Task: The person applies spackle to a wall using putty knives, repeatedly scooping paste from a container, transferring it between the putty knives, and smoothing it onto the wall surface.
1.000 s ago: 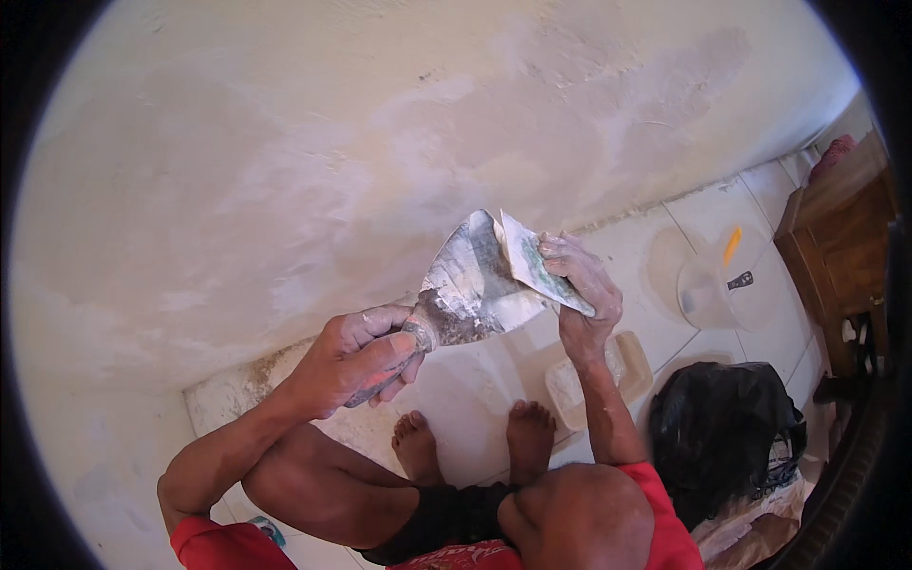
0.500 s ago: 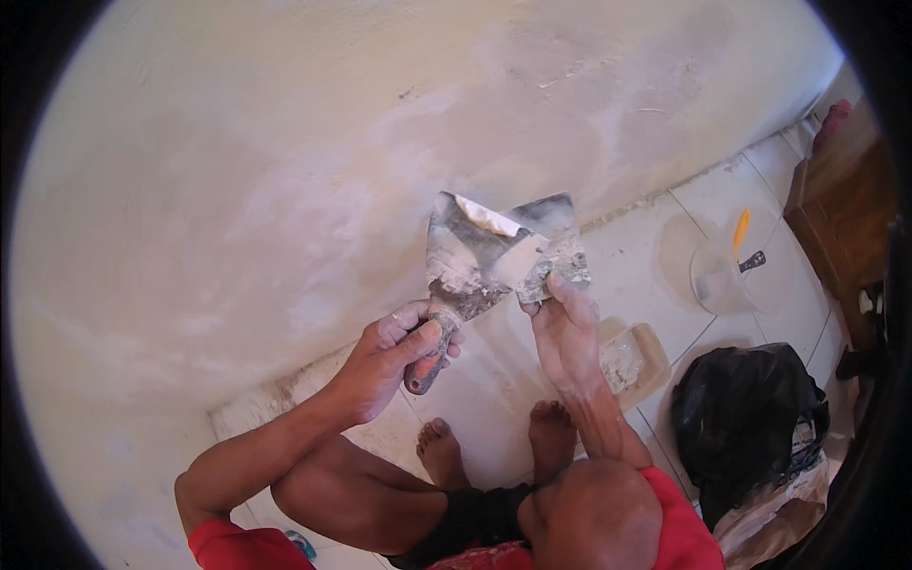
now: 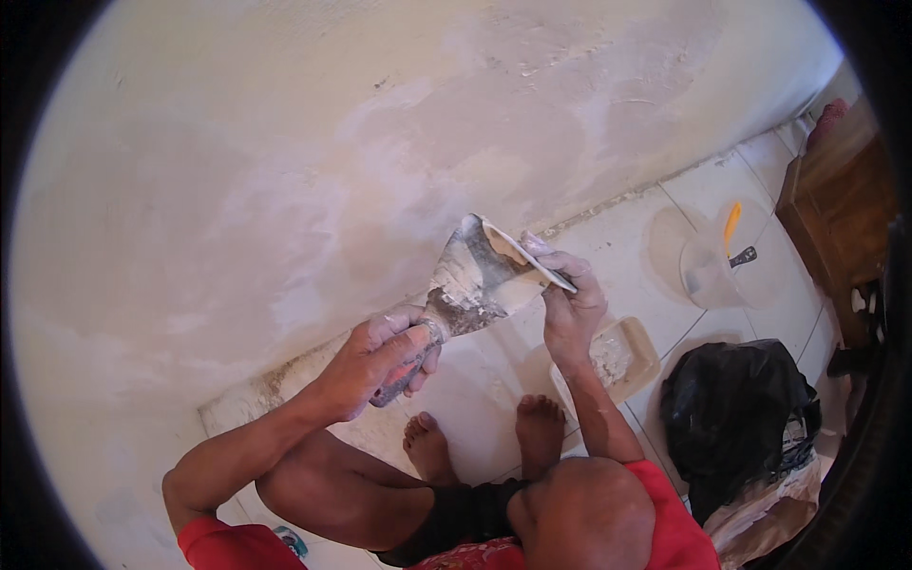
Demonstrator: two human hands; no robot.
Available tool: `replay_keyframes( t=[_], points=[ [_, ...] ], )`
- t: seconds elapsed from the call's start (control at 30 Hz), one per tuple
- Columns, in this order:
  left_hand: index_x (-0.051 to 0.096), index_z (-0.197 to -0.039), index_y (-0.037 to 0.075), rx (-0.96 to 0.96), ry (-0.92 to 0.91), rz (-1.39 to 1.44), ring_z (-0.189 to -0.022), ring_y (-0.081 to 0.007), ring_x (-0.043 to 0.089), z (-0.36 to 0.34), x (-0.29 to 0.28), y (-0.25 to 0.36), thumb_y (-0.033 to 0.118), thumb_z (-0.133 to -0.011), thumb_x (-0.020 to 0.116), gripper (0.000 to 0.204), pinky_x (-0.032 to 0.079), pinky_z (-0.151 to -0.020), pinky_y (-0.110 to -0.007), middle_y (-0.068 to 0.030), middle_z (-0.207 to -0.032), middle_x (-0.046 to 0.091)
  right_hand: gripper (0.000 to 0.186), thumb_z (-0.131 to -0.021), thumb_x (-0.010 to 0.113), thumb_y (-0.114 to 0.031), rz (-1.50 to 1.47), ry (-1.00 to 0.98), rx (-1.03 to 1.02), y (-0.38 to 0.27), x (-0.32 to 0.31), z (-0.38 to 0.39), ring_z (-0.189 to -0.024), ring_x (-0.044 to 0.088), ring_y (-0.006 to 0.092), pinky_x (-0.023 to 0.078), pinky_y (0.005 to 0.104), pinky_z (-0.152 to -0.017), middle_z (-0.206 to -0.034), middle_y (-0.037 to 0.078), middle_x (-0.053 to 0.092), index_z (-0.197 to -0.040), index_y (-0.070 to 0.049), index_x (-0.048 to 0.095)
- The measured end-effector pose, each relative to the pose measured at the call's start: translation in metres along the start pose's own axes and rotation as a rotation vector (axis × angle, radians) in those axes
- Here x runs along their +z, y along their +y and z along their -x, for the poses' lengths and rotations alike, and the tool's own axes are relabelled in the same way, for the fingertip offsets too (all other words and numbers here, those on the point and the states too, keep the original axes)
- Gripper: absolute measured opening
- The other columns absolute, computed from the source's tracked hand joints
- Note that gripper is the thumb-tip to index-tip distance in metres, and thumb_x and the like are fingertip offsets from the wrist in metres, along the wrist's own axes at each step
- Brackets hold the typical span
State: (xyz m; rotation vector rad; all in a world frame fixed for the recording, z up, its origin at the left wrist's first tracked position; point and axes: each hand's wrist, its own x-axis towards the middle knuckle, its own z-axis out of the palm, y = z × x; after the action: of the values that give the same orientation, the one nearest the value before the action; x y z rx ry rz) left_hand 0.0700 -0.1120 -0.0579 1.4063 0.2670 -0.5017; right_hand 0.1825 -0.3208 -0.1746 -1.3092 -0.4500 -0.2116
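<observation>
grey metal scraper (image 3: 454,280): in the left hand, blade pointing up and away from it toward the right hand, smeared with pale paste.
left hand (image 3: 388,353): fingers curled closed round the scraper's handle, knuckles dusty.
thin plate (image 3: 532,256): held nearly edge-on by the right hand, against or just over the blade; whether they touch is hard to tell.
right hand (image 3: 573,296): nearly closed, gripping the plate by its near end.
pale tub (image 3: 648,359): just below the right hand, whitish paste inside; the right forearm (image 3: 603,413) crosses in front and hides part of it.
black bag (image 3: 727,408): below and right of the right hand, beyond the tub, lying by brown paper (image 3: 774,522).
clear bucket (image 3: 701,277): right of the right hand, with an orange handle (image 3: 731,226) and a dark handle (image 3: 744,256).
wooden cabinet (image 3: 831,214): far right of both hands, past the bucket.
patchy wall (image 3: 275,199): beyond both hands.
bare feet (image 3: 429,451): below, between the hands, on tiles.
</observation>
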Motion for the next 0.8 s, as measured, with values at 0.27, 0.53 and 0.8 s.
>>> replay_keyframes(
  t=[0.27, 0.53, 0.8],
  points=[
    [0.054, -0.112, 0.001, 0.073, 0.073, -0.118, -0.07, -0.0117, 0.055, 0.003, 0.002, 0.0, 0.024, -0.101, 0.05, 0.026, 0.047, -0.065, -0.026, -0.0072, -0.087, 0.059, 0.023, -0.092, 0.056, 0.003, 0.301, -0.075, 0.251, 0.03, -0.007, 0.019, -0.096, 0.067, 0.0231, 0.054, 0.0337, -0.084, -0.102, 0.01, 0.069, -0.115, 0.001, 0.058],
    [0.054, -0.117, 0.0, -0.008, 0.062, -0.131, -0.068, -0.008, 0.052, -0.018, 0.016, -0.013, 0.023, -0.101, 0.053, 0.029, 0.051, -0.096, -0.039, -0.0001, -0.075, 0.054, 0.03, -0.096, 0.051, -0.01, -0.789, 0.139, 0.628, -0.016, 0.052, 0.037, -0.091, 0.06, 0.0131, 0.049, 0.0287, -0.083, -0.109, 0.007, 0.065, -0.125, 0.0, 0.052],
    [0.06, -0.113, -0.004, 0.186, 0.267, -0.218, -0.064, -0.0078, 0.047, -0.022, 0.043, 0.004, 0.027, -0.097, 0.062, 0.035, 0.048, -0.079, -0.028, 0.0003, -0.078, 0.053, 0.046, -0.103, 0.047, -0.023, -1.054, 0.043, 0.601, -0.039, 0.049, 0.033, -0.117, 0.051, 0.0151, 0.046, 0.0373, -0.095, -0.135, 0.012, 0.05, -0.141, 0.0, 0.033]
  ],
)
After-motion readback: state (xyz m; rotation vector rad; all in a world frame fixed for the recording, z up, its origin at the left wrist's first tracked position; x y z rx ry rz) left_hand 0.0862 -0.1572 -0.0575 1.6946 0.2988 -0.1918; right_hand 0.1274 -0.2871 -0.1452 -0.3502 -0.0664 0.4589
